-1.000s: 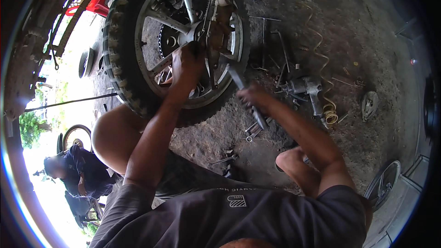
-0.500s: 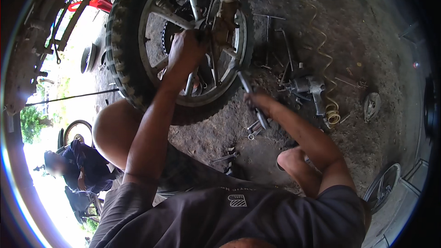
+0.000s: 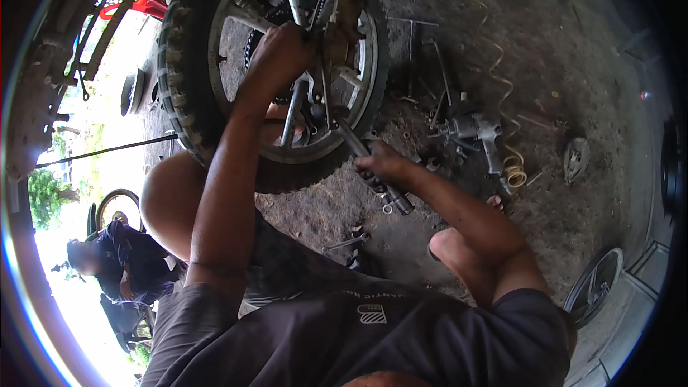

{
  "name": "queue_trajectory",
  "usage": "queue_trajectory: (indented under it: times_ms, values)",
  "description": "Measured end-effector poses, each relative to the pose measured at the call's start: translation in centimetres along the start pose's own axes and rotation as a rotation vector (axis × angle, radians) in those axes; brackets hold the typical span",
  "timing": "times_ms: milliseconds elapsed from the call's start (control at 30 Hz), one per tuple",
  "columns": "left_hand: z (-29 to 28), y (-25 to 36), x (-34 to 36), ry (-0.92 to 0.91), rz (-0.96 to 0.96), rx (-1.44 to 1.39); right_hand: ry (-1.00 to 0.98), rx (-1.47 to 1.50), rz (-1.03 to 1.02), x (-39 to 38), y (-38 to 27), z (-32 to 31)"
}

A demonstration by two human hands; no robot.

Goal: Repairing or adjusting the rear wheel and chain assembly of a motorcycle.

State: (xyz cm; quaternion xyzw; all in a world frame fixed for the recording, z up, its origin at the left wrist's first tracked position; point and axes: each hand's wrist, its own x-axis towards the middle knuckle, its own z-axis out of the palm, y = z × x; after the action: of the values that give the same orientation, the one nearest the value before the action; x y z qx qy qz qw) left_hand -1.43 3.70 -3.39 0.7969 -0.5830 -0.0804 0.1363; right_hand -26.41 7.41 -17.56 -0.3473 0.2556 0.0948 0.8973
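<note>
The hammer-like tool [image 3: 351, 137] has swung left in the last half second: its head is now over the near right part of the wheel [image 3: 292, 111], which sits far and a little left, rather than out by the tyre [image 3: 183, 93]. That brings it close to a thin rod [image 3: 327, 93], though I can't tell whether they touch. The right hand [image 3: 383, 165] is wrapped round the tool, slanting in from the right. The left hand [image 3: 283, 50], well apart from it, has slid farther up by the wheel's middle, reaching nearly straight; its grip is hidden.
</note>
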Motion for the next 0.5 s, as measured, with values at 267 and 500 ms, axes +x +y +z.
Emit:
queue_trajectory:
  times_ms: [267,500]
  values:
    - [-1.7,1.6,0.3,-0.036,0.028,0.014,-0.019,-0.232,-0.208,0.8,2.0,-0.4]
    - [-1.1,2.0,-0.2,-0.061,-0.042,-0.029,0.369,-1.086,-0.427,3.3,6.3,-9.2]
